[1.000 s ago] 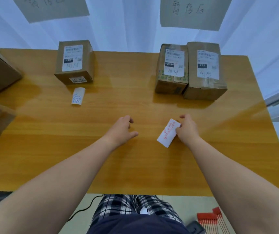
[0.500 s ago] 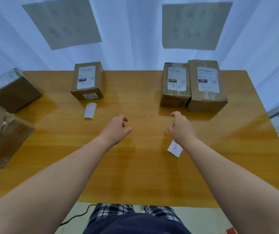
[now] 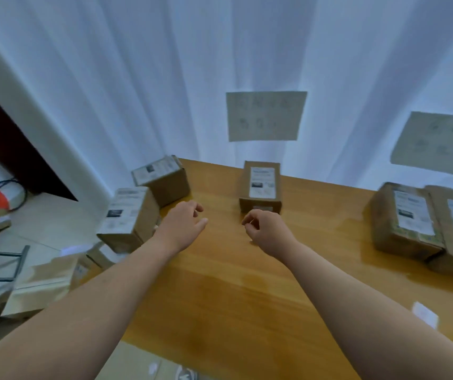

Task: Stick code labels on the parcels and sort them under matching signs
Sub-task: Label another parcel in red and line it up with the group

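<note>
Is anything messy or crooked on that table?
Yes. The corner parcel at the table's far left corner sits twisted, under no sign, while the middle parcel stands square below a sign. The left-edge parcel next to it seems to be past the table's edge; blur hides what it rests on.

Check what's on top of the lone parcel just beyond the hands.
A white shipping label covers most of the top of the parcel, print too blurred to read. Nothing else sits on it. The right hand hides its lower front edge.
</note>
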